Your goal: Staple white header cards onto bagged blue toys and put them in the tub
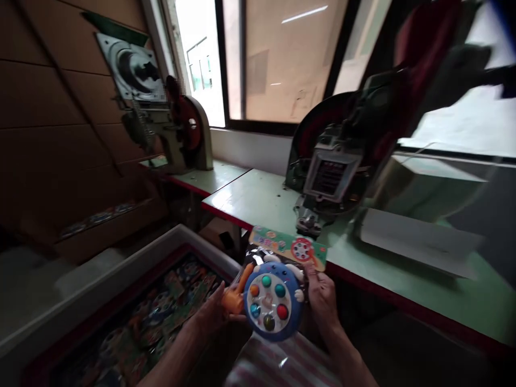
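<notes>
A packaged toy (273, 309) is in front of me, held between both hands. It is a round blue animal-shaped piece with coloured knobs on a white face, inside a clear plastic bag. An orange hammer-like part (234, 301) lies at its left side in the bag. A printed green header card (288, 246) tops the bag and reaches the machine's lower jaw. My left hand (217, 312) is closed around the bag's left side by the orange part. My right hand (321, 290) pinches the right side, thumb on the card's lower edge.
A stapling-type machine (332, 172) stands on the green table (266, 199). A second machine (177, 123) is farther left. Below left, a large bin (177, 236) holds many similar packages. A white carton (423, 188) sits on the table at right, near the window (290, 64).
</notes>
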`<state>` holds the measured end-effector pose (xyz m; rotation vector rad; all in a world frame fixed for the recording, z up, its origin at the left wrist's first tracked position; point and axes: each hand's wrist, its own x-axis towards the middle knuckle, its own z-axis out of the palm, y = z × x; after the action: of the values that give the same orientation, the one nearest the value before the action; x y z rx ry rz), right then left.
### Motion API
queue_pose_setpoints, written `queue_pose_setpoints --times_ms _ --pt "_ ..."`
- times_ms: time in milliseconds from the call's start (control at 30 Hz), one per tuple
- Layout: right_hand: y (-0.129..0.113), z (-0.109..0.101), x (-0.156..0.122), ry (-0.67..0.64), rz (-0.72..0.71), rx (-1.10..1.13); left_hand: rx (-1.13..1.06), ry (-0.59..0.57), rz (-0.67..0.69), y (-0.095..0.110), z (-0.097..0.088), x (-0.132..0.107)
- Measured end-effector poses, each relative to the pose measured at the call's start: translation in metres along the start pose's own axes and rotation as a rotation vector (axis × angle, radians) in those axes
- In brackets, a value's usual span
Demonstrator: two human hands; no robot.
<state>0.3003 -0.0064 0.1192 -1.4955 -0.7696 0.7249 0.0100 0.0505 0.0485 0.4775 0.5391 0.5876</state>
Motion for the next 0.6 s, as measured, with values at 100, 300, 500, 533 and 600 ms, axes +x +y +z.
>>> queue_pose_setpoints --times_ms 100,300,500,533,600 --pt "0.015 0.021 -0.015 0.083 0.060 -0.021 -0.149 0.028 0.069 -0.028 -0.027 -0.032" --pt "0.055 0.094 -0.058 -0.112 0.157 -0.078 -0.226 0.548 0.250 -0.055 -0.032 -0.040" --pt "0.097 0.139 -0.085 -0.437 0.289 0.000 -0.193 0.880 0.343 -0.057 -0.081 -0.070" --pt "0.101 0.141 -0.087 -0.492 0.291 0.030 -0.171 0.928 0.358 -0.051 -0.094 -0.084" --pt "0.106 0.140 -0.091 -0.550 0.296 0.081 -0.110 1.032 0.394 -0.032 -0.121 -0.125"
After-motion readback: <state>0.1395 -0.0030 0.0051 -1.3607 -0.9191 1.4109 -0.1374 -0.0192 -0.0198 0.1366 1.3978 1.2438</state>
